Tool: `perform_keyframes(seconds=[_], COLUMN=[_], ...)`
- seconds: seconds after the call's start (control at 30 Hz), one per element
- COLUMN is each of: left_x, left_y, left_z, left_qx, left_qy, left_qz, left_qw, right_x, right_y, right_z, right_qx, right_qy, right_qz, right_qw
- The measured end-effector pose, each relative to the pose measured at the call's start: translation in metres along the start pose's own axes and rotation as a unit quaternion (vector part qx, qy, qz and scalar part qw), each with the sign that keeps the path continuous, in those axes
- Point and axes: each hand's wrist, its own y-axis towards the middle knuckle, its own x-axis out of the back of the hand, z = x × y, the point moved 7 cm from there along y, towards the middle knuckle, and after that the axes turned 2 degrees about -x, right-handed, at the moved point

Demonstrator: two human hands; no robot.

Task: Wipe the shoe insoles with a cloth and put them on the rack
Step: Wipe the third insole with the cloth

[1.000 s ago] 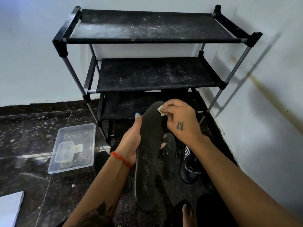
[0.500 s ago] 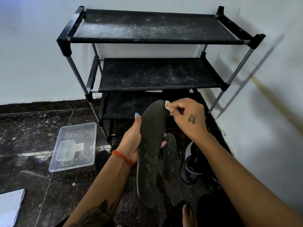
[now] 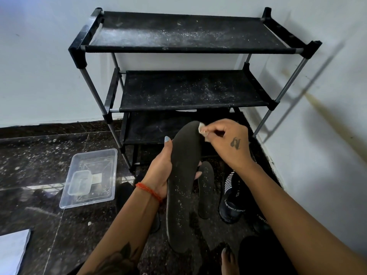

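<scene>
A long dark insole (image 3: pixel 183 181) is held up in front of the rack (image 3: pixel 188 46), toe end pointing toward the lowest shelf and heel end toward the viewer. It is gripped around its middle by the left hand (image 3: pixel 160 171), with the thumb laid along the left edge and the fingers wrapped behind, their tips showing at the right edge. White specks are scattered over the lower half of the insole. A small pale cloth (image 3: pixel 202 130) is pinched in the curled fingers of the right hand (image 3: pixel 228 141) and is pressed against the right side of the toe end. A red thread bracelet (image 3: pixel 150 191) is worn on the left wrist. A second, smaller insole (image 3: pixel 205 187) lies on the dark speckled floor (image 3: pixel 39 155) just beside the held one, to its right. A dark shoe (image 3: pixel 233 199) with white lettering stands further right, near the white wall (image 3: pixel 317 135). The rack is made of three black fabric shelves on grey poles, all dusted with white, and nothing is seen resting on the upper two. A clear plastic tub (image 3: pixel 91 177) with a smaller clear container (image 3: pixel 80 182) inside it sits on the floor to the left of the rack. A bare foot (image 3: pixel 228 259) is visible at the bottom edge.
</scene>
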Motion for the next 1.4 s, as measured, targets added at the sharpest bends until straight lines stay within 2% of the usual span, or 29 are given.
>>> perform_keyframes(seconds=[0.07,0.17,0.27,0.33,0.43,0.53,0.63,0.73,0.83,0.9,1.03,1.1,1.17,1.27,1.33,1.4], left_x=[-0.001,-0.002,-0.001,0.000,0.001,0.000,0.001,0.002,0.002,0.003,0.002,0.003,0.001,0.001,0.000,0.000], left_y=[0.000,-0.001,-0.001,0.000,0.001,0.001,0.001,0.001,0.002,0.002,0.001,0.001,0.001,0.001,0.000,0.000], left_z=[0.001,0.002,0.000,-0.002,-0.003,-0.002,0.001,0.001,-0.001,-0.002,0.000,0.001,0.003,0.001,-0.001,-0.002], left_qx=[0.002,0.003,-0.001,-0.004,-0.012,-0.011,0.004,0.009,0.005,0.001,0.014,0.026,0.038,0.028,0.022,0.024], left_qy=[0.008,0.020,0.012,0.002,0.000,0.002,0.008,-0.003,-0.023,-0.027,-0.036,-0.043,-0.047,-0.054,-0.062,-0.066], left_qz=[0.003,0.009,0.007,0.003,0.001,0.003,0.002,0.002,-0.001,-0.007,-0.005,0.000,0.009,0.016,0.018,0.018], left_qw=[1.000,1.000,1.000,1.000,1.000,1.000,1.000,1.000,1.000,1.000,0.999,0.999,0.998,0.998,0.998,0.997], right_x=[-0.001,-0.011,-0.014,-0.013,-0.001,0.004,-0.008,-0.014,-0.021,-0.023,-0.013,-0.010,-0.012,-0.019,-0.022,-0.023], right_y=[0.000,-0.002,-0.001,-0.003,-0.002,-0.001,-0.002,-0.003,-0.005,-0.006,-0.004,-0.002,-0.003,-0.007,-0.012,-0.015], right_z=[0.001,-0.002,-0.013,-0.019,-0.012,-0.003,-0.005,-0.011,-0.024,-0.022,-0.014,-0.009,-0.006,-0.016,-0.023,-0.022], right_qx=[0.040,0.049,-0.033,-0.082,-0.084,-0.027,-0.001,-0.053,-0.129,-0.141,-0.133,-0.086,-0.053,-0.131,-0.226,-0.285], right_qy=[-0.048,-0.100,-0.152,-0.147,-0.076,-0.027,-0.081,-0.114,-0.065,-0.028,0.064,0.036,-0.038,-0.053,0.049,0.147], right_qz=[-0.013,0.029,0.095,0.119,0.045,-0.023,0.025,0.092,0.162,0.176,0.095,0.064,0.081,0.160,0.206,0.213], right_qw=[0.998,0.993,0.983,0.979,0.993,0.999,0.996,0.988,0.976,0.974,0.984,0.994,0.995,0.977,0.951,0.923])
